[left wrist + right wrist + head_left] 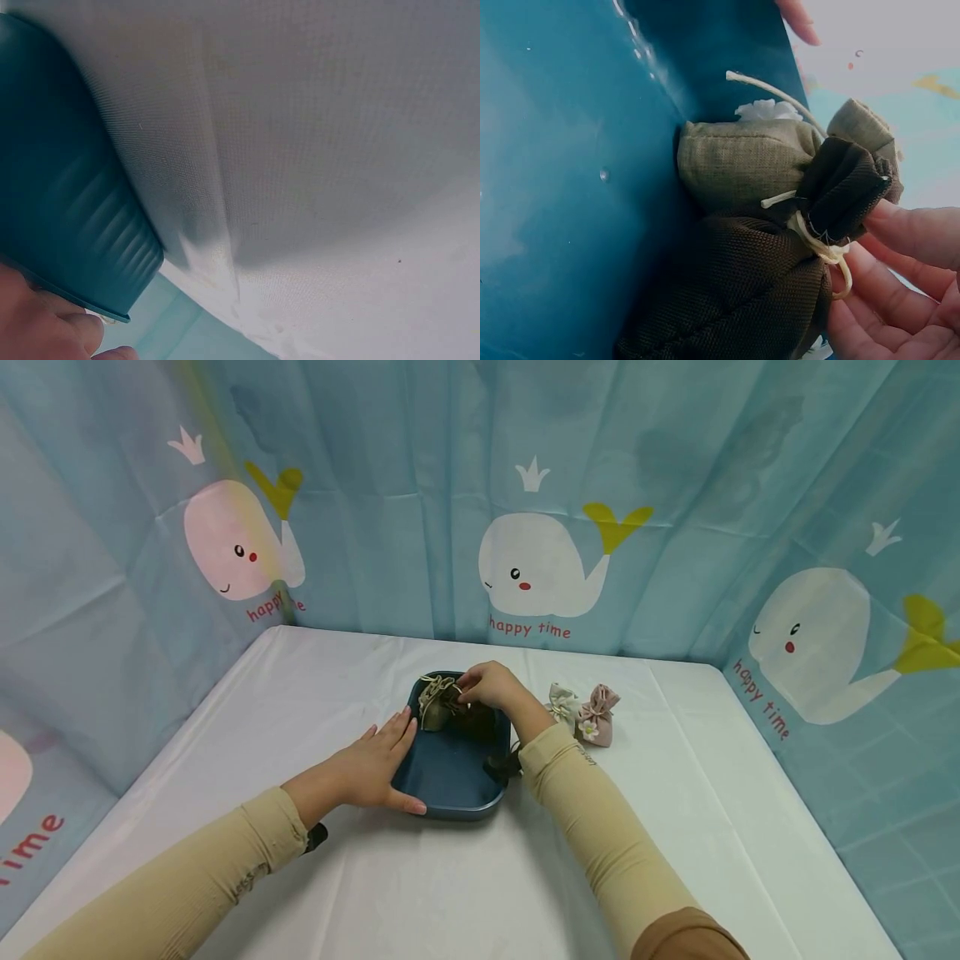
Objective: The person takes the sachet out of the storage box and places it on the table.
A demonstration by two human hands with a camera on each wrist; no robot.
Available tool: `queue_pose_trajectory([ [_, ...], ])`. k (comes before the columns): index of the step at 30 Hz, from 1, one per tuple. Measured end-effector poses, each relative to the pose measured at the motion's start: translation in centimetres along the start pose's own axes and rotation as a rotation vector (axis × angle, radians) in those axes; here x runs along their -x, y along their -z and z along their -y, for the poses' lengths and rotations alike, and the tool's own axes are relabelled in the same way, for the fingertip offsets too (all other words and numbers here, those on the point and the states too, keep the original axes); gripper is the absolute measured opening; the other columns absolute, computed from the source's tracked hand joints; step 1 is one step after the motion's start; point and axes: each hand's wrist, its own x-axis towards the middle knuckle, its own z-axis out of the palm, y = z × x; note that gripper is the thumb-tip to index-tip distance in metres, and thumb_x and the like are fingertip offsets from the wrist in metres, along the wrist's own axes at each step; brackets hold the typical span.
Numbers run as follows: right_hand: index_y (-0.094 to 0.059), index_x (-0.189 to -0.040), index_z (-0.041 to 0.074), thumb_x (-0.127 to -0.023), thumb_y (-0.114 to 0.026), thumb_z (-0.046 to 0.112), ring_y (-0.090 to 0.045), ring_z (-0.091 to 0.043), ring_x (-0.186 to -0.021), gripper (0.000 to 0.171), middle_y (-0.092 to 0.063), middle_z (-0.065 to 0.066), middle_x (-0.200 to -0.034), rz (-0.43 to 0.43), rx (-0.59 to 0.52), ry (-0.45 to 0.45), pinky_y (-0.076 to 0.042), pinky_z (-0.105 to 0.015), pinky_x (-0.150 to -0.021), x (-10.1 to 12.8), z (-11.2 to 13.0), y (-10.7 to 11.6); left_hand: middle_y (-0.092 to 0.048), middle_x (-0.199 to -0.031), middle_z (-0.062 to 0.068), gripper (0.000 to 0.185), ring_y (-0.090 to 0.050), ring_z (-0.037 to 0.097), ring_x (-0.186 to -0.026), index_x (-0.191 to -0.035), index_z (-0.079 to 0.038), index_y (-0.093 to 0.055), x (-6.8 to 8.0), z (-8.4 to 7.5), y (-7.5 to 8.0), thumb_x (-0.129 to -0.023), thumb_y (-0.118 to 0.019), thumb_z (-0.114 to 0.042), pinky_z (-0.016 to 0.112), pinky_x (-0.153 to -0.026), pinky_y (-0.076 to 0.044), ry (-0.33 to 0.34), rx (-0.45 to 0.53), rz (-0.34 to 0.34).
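Observation:
A dark blue tray point(450, 781) sits mid-table. My left hand point(390, 758) lies against its left side with fingers straight along the rim and the thumb at the front corner. The left wrist view shows the tray's ribbed wall point(67, 195) and a bit of that hand point(45, 330). My right hand point(474, 685) reaches over the tray's far end. There its fingers point(900, 300) pinch the tied neck of a dark brown pouch point(735, 292). This pouch lies against an olive pouch point(742, 161), both inside the tray point(570, 187).
A cream pouch point(562, 703) and a pink pouch point(597, 717) with a small flower stand on the white tablecloth point(675, 777) right of the tray. Blue whale-print curtains point(540, 552) close off the table's far and side edges.

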Motion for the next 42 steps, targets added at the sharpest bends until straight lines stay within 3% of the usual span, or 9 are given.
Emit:
queue_pose_trajectory([
  [9, -0.073, -0.084, 0.009, -0.082, -0.069, 0.015, -0.054, -0.017, -0.078, 0.007, -0.066, -0.002, -0.085, -0.018, 0.024, 0.009, -0.046, -0.029, -0.068, 0.26, -0.02, 0.07, 0.005, -0.152, 0.015, 0.130, -0.001, 0.030, -0.139, -0.146, -0.002, -0.005, 0.05, 0.06, -0.01, -0.058, -0.045, -0.087, 0.054, -0.107, -0.014, -0.005, 0.004, -0.008],
  [18, -0.071, -0.095, 0.007, -0.080, -0.071, 0.012, -0.059, -0.018, -0.083, 0.016, -0.068, -0.004, -0.089, 0.052, 0.031, 0.006, -0.049, -0.032, -0.078, 0.41, 0.13, -0.13, 0.006, -0.153, 0.014, 0.131, 0.002, 0.028, -0.140, -0.147, -0.003, -0.003, -0.09, 0.04, -0.03, -0.057, -0.045, -0.089, 0.053, -0.108, -0.013, 0.007, 0.009, -0.001],
  [26, -0.071, -0.094, 0.007, -0.081, -0.069, 0.013, -0.057, -0.017, -0.081, 0.014, -0.067, -0.003, -0.087, 0.070, 0.114, 0.019, -0.048, -0.031, -0.076, 0.46, 0.11, -0.26, 0.006, -0.152, 0.014, 0.131, 0.001, 0.029, -0.140, -0.147, -0.003, -0.004, 0.01, 0.02, 0.05, -0.056, -0.045, -0.089, 0.053, -0.108, -0.013, 0.004, 0.009, -0.002],
  [35, -0.070, -0.098, 0.006, -0.084, -0.065, 0.011, -0.056, -0.019, -0.087, 0.016, -0.065, -0.006, -0.098, 0.031, 0.105, 0.003, -0.048, -0.034, -0.079, 0.57, -0.08, -0.08, 0.004, -0.152, 0.015, 0.131, -0.001, 0.029, -0.140, -0.146, -0.002, -0.004, 0.13, -0.06, 0.15, -0.057, -0.046, -0.088, 0.053, -0.107, -0.014, -0.003, 0.009, -0.010],
  [42, -0.070, -0.088, 0.007, -0.084, -0.065, 0.011, -0.051, -0.019, -0.076, 0.008, -0.064, -0.005, -0.089, -0.004, 0.071, 0.011, -0.045, -0.031, -0.067, 0.61, -0.15, 0.30, 0.005, -0.152, 0.015, 0.130, -0.001, 0.029, -0.140, -0.147, -0.003, -0.003, 0.08, 0.03, 0.09, -0.057, -0.045, -0.088, 0.053, -0.108, -0.014, -0.001, 0.000, -0.010],
])
